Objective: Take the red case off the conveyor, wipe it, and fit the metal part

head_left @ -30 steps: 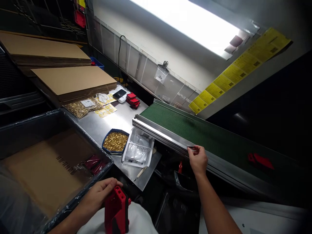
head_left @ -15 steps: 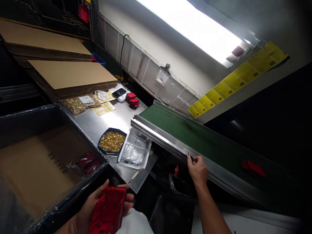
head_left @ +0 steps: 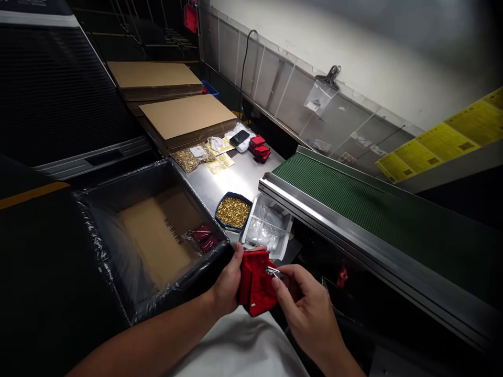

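Note:
My left hand (head_left: 228, 285) grips a red plastic part (head_left: 255, 285) in front of my lap, thumb on its top edge. My right hand (head_left: 304, 303) pinches a small metal tool (head_left: 274, 271) whose tip rests against the red part's right side. Just beyond the part lie a blue dish of small brass pieces (head_left: 233, 211) and a clear plastic tray (head_left: 267, 226) on the steel table (head_left: 239, 178).
A plastic-lined bin (head_left: 118, 209) with cardboard and bagged red parts (head_left: 204, 238) stands to the left. A green conveyor belt (head_left: 353, 204) runs along the right. Flat cardboard stacks (head_left: 184, 118), a bag of brass pieces (head_left: 190, 157), a phone (head_left: 239, 137) and stacked red parts (head_left: 260, 147) sit farther back.
My right hand left the conveyor's edge and came down to the red part with the tool. The left hand raised the part toward the middle. My view swung left and down.

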The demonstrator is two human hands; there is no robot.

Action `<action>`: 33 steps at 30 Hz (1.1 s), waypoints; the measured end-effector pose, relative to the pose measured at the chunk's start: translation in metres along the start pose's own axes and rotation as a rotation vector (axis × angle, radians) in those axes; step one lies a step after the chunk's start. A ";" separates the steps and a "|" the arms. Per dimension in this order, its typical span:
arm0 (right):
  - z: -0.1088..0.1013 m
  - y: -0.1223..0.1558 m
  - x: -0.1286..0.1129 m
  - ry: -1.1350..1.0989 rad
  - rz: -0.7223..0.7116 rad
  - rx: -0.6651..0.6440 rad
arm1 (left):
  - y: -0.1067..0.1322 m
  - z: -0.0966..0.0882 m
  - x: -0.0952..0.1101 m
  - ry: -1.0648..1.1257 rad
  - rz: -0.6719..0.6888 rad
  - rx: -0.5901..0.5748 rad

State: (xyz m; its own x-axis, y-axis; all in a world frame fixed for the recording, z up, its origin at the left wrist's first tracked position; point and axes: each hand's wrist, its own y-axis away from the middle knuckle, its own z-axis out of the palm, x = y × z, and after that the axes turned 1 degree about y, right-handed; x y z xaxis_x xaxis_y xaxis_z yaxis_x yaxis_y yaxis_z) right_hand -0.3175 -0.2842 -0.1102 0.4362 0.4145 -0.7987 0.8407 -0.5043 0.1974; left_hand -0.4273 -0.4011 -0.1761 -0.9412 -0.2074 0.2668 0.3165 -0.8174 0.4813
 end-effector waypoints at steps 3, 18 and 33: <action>0.008 -0.005 -0.013 0.037 -0.037 0.006 | 0.003 0.008 -0.001 0.025 -0.020 0.003; 0.014 -0.012 -0.019 0.094 -0.088 -0.008 | 0.009 0.009 0.005 -0.006 -0.047 0.000; 0.003 -0.008 -0.017 0.026 -0.105 -0.063 | 0.015 0.008 -0.001 -0.040 -0.083 0.007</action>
State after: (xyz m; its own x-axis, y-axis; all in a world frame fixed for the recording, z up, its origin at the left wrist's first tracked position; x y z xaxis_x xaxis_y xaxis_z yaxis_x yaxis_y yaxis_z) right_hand -0.3321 -0.2895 -0.0997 0.3523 0.4827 -0.8018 0.9002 -0.4090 0.1493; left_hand -0.4207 -0.4089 -0.1620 -0.9589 -0.1169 0.2586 0.2381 -0.8274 0.5087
